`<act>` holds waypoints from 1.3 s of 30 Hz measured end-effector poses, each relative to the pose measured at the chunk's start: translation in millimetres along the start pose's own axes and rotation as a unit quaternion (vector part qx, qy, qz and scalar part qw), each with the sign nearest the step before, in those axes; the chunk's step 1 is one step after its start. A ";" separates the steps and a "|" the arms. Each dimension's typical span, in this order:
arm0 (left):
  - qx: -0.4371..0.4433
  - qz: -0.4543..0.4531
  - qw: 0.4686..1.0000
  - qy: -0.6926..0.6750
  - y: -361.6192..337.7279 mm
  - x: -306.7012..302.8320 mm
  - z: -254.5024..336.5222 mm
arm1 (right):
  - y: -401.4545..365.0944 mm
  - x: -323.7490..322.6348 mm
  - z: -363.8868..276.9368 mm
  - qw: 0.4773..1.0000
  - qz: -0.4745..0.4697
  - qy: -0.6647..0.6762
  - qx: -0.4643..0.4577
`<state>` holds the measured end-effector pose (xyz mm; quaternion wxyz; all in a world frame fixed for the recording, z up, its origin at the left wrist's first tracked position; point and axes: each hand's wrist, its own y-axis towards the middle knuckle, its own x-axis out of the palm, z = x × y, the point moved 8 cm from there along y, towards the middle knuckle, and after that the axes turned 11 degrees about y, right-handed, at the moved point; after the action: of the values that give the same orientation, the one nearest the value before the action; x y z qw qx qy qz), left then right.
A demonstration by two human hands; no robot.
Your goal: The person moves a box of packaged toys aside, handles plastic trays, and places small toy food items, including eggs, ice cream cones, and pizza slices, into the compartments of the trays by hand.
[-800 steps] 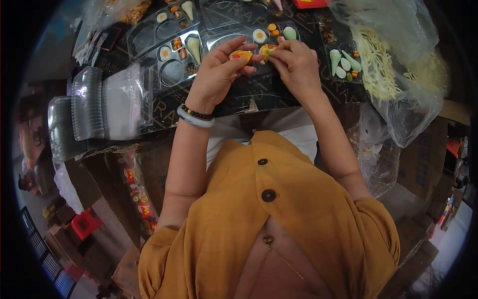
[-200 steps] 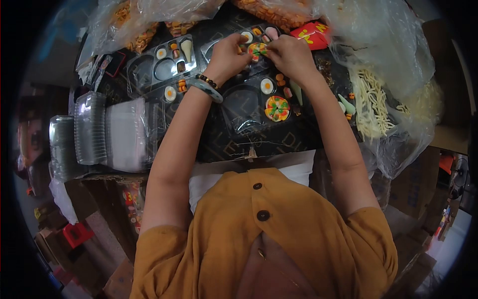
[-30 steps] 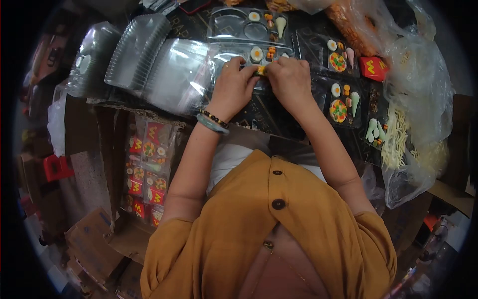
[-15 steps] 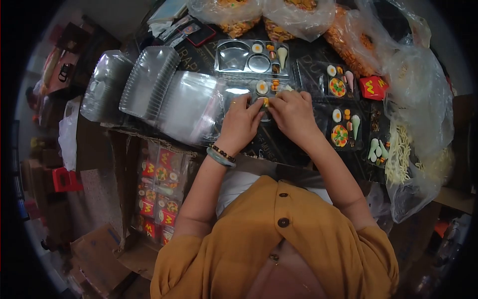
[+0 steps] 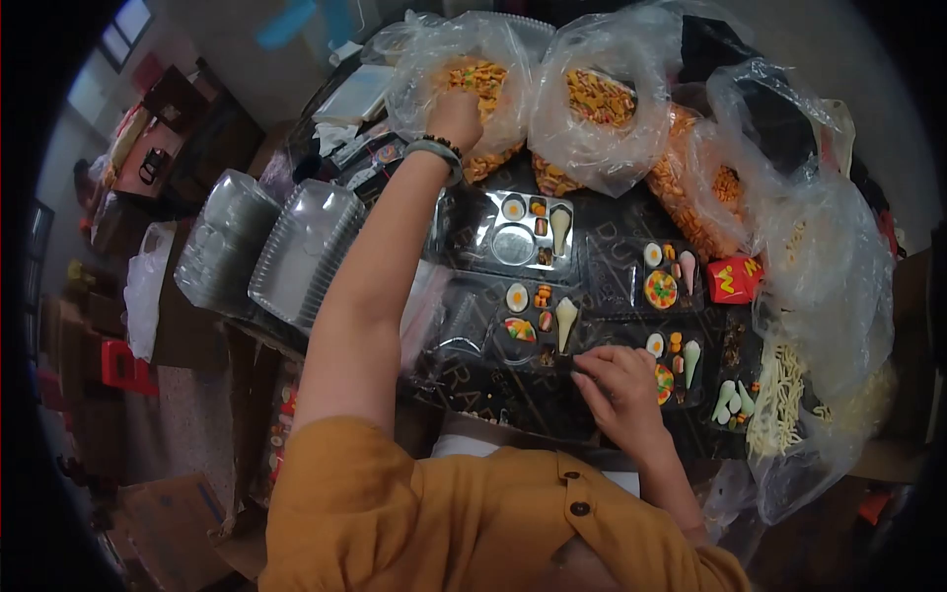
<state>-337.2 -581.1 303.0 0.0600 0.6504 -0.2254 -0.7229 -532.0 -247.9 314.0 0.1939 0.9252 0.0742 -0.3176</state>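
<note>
My left hand (image 5: 456,120) reaches into the mouth of a clear plastic bag (image 5: 513,74) filled with small orange and yellow toy food pieces (image 5: 480,81); its fingers are hidden among them. My right hand (image 5: 621,390) hovers beside the near clear plastic tray (image 5: 464,340), thumb and forefinger slightly apart, with nothing visible between them. This tray holds a toy fried egg (image 5: 517,297), small burgers (image 5: 543,295), a pizza piece (image 5: 519,329) in the round recess, and a toy ice cream cone (image 5: 565,324).
Another partly filled tray (image 5: 473,259) lies behind. Two filled trays sit at right, near a red carton (image 5: 735,281). Stacked clear lids (image 5: 308,252) stand at left. More bags (image 5: 600,109) line the back, and pale strips (image 5: 776,400) spill at right.
My left hand has left the near tray and gone up and left into the bag. My right hand has drawn back to the tray's right. The view has tilted upward.
</note>
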 end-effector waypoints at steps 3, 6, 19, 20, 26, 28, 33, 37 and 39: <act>0.003 -0.157 0.986 0.049 35.1 37.4 -7.4 | -1.2 -4.0 10.1 0.999 -0.015 0.028 0.024; -0.059 -0.138 0.988 -0.038 58.0 28.5 -13.2 | -1.0 -12.3 19.9 0.998 -0.019 0.037 0.038; -0.226 -0.255 0.940 0.005 69.1 69.7 -57.4 | -1.4 -27.4 45.4 0.994 -0.011 0.034 0.104; -0.233 -0.213 0.949 0.011 71.4 71.7 -63.9 | -1.1 -26.1 44.2 0.994 -0.019 0.042 0.097; -0.197 -0.107 0.974 -0.030 86.0 81.3 -61.2 | -1.5 -21.5 48.4 0.990 -0.031 0.049 0.128; -0.185 -0.118 0.974 -0.062 91.9 90.6 -51.7 | 20.9 -21.5 13.0 0.989 -0.036 0.072 0.122; -0.031 -0.173 0.975 0.133 80.2 48.7 -10.3 | 24.2 -20.5 -0.6 0.992 -0.030 0.090 0.086; -0.058 -0.075 0.992 0.084 62.4 -2.7 -8.7 | 6.2 -19.4 19.2 0.993 -0.021 0.087 0.072; -0.110 -0.037 0.993 0.011 73.7 25.5 -31.2 | 15.6 -23.3 -11.5 0.995 -0.024 0.059 0.072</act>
<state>-325.9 -664.2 307.9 0.1066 0.6557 -0.1194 -0.7378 -539.9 -257.8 341.6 0.1141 0.9518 0.0845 -0.2720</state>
